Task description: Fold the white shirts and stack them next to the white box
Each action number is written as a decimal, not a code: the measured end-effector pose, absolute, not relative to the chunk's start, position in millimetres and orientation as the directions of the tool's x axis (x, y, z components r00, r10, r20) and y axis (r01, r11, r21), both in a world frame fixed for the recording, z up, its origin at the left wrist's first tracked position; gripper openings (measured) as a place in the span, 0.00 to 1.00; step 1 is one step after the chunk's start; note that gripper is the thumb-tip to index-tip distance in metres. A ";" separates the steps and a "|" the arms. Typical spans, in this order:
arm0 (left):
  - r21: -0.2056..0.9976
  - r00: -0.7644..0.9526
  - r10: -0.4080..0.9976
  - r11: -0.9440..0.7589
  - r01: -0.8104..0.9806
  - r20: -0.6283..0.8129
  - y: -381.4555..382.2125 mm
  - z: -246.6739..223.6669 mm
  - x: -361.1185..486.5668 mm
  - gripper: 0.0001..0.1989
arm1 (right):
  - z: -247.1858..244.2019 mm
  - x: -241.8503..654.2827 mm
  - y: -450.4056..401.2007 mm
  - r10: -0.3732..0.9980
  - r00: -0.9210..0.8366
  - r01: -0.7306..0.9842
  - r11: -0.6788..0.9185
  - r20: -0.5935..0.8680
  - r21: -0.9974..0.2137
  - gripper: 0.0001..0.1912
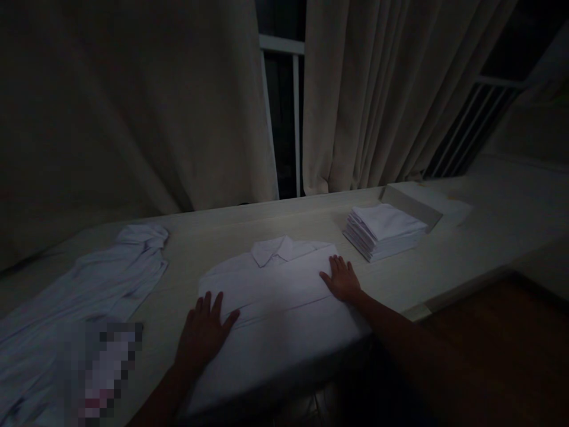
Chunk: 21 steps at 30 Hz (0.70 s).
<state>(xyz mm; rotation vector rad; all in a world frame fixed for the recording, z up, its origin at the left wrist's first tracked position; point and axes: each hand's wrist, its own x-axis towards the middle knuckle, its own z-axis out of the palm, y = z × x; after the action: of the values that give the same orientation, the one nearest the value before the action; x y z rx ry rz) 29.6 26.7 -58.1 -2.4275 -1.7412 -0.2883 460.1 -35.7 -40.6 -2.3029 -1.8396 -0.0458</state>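
Observation:
A white collared shirt lies partly folded on the light wooden surface in front of me. Its collar points away, and the cloth nearest me hangs over the front edge. On the shirt's left side rests my left hand, flat, with its fingers spread. My right hand lies open on the upper right part, fingertips near the shoulder. Both palms touch the cloth without gripping it. Some crosswise creases run between the two hands.
To the right stands a stack of folded white cloths, with an open white box behind it. Rumpled white garments spread over the left side, partly pixelated. Long beige curtains hang behind the surface.

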 end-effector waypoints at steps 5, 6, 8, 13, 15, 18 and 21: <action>-0.008 0.301 0.925 -0.307 0.952 0.231 26.0 -54.2 31.7 0.44 | -32.5 460.5 -35.9 0.965 0.229 0.969 -0.215 0.124 -0.119 0.46; -0.011 0.303 0.925 -0.309 0.951 0.228 25.5 -53.5 32.0 0.44 | -29.5 459.5 -36.0 0.966 0.227 0.970 -0.214 0.121 -0.111 0.46; -0.017 0.308 0.926 -0.312 0.950 0.217 24.5 -52.6 32.2 0.44 | -23.8 455.1 -37.8 0.972 0.191 0.980 -0.181 0.138 -0.084 0.44; -0.047 0.308 0.924 -0.305 0.951 0.226 24.1 -54.5 32.5 0.44 | -24.3 432.4 -54.2 0.986 -0.002 0.996 0.016 0.169 -0.084 0.39; -0.058 0.312 0.921 -0.308 0.950 0.231 27.5 -54.9 33.9 0.43 | -27.9 425.3 -58.9 0.991 -0.018 0.993 0.034 0.136 -0.117 0.37; -0.066 0.307 0.923 -0.300 0.952 0.230 38.4 -53.0 38.6 0.43 | -28.7 423.0 -53.5 0.992 0.005 0.991 0.012 0.124 -0.136 0.36; -0.074 0.309 0.922 -0.301 0.951 0.233 54.7 -49.8 45.0 0.43 | -24.8 427.9 -35.5 0.993 0.003 0.990 0.014 0.114 -0.141 0.36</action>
<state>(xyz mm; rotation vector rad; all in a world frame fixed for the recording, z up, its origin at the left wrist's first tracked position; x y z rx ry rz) 45.0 54.7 -49.8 -2.3753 -1.7244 -0.2169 427.9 -35.5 -24.8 -2.0874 -2.0991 0.0292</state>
